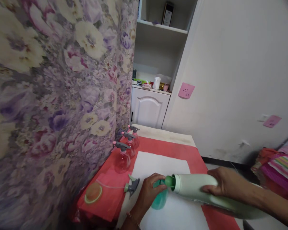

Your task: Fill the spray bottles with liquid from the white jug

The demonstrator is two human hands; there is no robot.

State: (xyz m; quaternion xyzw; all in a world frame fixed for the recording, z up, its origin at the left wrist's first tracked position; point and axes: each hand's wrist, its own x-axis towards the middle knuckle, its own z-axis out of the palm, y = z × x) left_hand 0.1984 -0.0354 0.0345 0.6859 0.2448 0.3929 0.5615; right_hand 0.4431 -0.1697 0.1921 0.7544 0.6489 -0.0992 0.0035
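Observation:
My left hand (151, 189) is closed round the neck of a teal see-through spray bottle body (159, 199), which stands on a white sheet without its spray head. My right hand (220, 182) grips a large pale green bottle (192, 185), tilted nearly level. Its green spout (169, 181) meets the mouth of the teal bottle; whether liquid runs between them I cannot make out. Left of my left hand lies a grey and green spray head (132, 187) with its thin tube. Near that tube's end is a round orange thing with a pale green rim (93, 193).
Several pink spray bottles (123, 161) with grey heads stand along the table's left edge, beside the floral wall (86, 95). A red cloth (196, 156) and a white sheet (163, 163) cover the table. Behind are a white cabinet (148, 107) and shelves. Folded textiles (280, 169) lie at right.

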